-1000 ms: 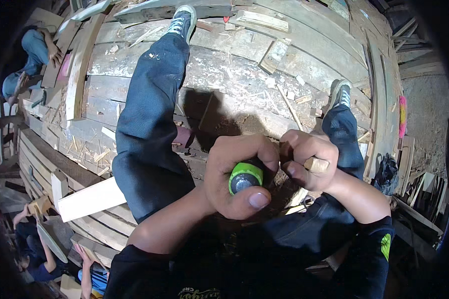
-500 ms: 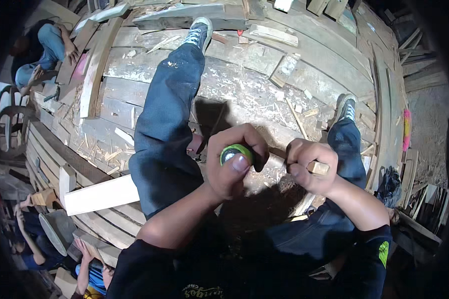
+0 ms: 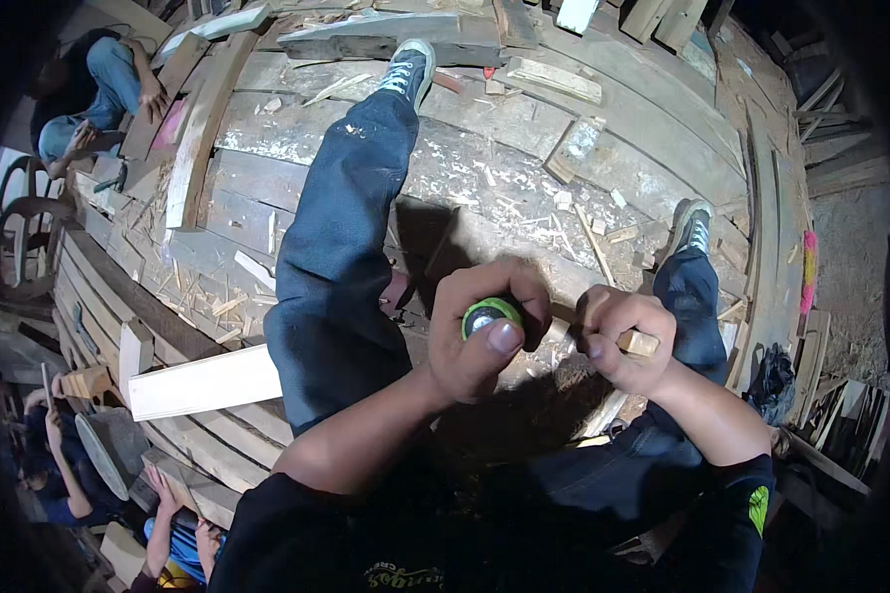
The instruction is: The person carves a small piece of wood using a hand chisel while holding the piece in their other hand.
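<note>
My left hand [image 3: 465, 336] is closed around a round-ended green-and-black handle [image 3: 484, 320]. Its thumb lies over the top, and whatever extends below the handle is hidden. Just to the right, my right hand [image 3: 623, 336] is wrapped around a squared wooden handle [image 3: 639, 343], whose pale end pokes out of the fist. The rest of that piece is hidden beneath the fingers. Both fists are in front of my body, between my spread legs, a small gap apart.
A pale board [image 3: 206, 383] lies at left across a slatted wooden bench [image 3: 203, 447]. Shavings and offcuts, including a wood block [image 3: 574, 148], litter the plank floor. A black plastic bag [image 3: 773, 381] sits at right. Other people work at the left edge, near a plastic chair [image 3: 25, 232].
My left hand has shifted slightly right and nearer to the right fist. Both hands keep their grips. The whole view has slid a little.
</note>
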The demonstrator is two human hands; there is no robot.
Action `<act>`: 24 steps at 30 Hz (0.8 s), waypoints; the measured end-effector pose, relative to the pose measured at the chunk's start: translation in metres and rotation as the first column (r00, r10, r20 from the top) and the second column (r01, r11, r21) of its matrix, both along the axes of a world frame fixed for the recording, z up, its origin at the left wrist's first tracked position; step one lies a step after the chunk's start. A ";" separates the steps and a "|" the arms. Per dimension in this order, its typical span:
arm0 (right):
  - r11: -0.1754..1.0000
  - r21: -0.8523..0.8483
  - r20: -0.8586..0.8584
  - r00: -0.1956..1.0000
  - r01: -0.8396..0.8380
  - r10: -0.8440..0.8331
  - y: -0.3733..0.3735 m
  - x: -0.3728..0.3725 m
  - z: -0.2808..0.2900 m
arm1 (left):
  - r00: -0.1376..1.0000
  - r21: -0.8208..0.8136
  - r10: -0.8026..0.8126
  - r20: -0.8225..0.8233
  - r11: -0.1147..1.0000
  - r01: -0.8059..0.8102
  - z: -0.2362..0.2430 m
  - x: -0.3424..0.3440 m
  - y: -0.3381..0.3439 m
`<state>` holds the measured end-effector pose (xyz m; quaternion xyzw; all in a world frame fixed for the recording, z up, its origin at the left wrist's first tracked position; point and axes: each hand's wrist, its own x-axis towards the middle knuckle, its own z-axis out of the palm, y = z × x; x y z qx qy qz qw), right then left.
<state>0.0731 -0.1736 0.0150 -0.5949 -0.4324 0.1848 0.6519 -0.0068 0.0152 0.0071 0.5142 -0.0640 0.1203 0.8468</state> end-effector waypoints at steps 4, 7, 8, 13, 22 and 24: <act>1.000 0.000 0.005 1.000 -0.008 0.008 0.000 0.001 0.000 | 1.000 0.005 0.014 0.012 1.000 -0.014 -0.001 0.001 -0.001; 1.000 0.005 0.011 1.000 0.004 -0.004 0.000 0.000 -0.001 | 1.000 0.009 0.007 -0.017 1.000 -0.007 0.001 0.000 -0.001; 1.000 0.005 0.019 1.000 0.011 -0.011 0.000 0.000 0.000 | 1.000 0.026 0.024 -0.013 0.999 -0.024 0.001 0.000 -0.001; 1.000 0.009 0.008 1.000 0.001 -0.001 0.000 0.000 -0.001 | 1.000 0.019 0.019 0.001 1.000 -0.019 -0.001 0.000 0.000; 1.000 0.003 0.010 1.000 0.006 -0.006 0.001 0.000 0.001 | 1.000 0.018 0.012 -0.018 1.000 -0.011 -0.001 -0.001 0.000; 1.000 0.002 0.014 1.000 0.011 -0.011 0.001 0.000 0.001 | 1.000 0.018 0.017 -0.026 1.000 -0.016 0.002 -0.002 0.000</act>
